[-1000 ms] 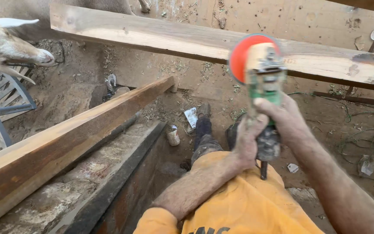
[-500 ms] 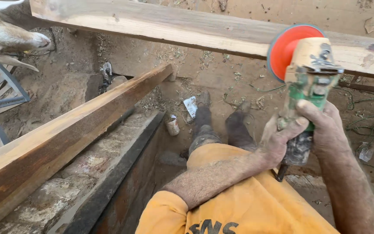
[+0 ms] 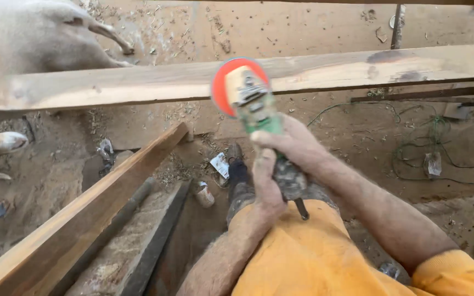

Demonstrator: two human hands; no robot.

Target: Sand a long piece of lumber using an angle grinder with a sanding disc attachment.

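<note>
While the right hand (image 3: 294, 145) grips the green angle grinder with an orange-red disc (image 3: 248, 101) near its head, the left hand (image 3: 267, 186) wraps its rear handle, raised in front of a long pale wooden plank (image 3: 138, 82) above the dirt floor (image 3: 357, 137).

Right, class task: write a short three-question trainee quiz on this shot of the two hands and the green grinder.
1. True or false: both hands grip the angle grinder.
2. What colour is its disc?
3. Which hand is nearer the disc? A) left hand B) right hand

Key: 1 true. 2 orange-red. 3 B; the disc is in front of the long plank.
</note>
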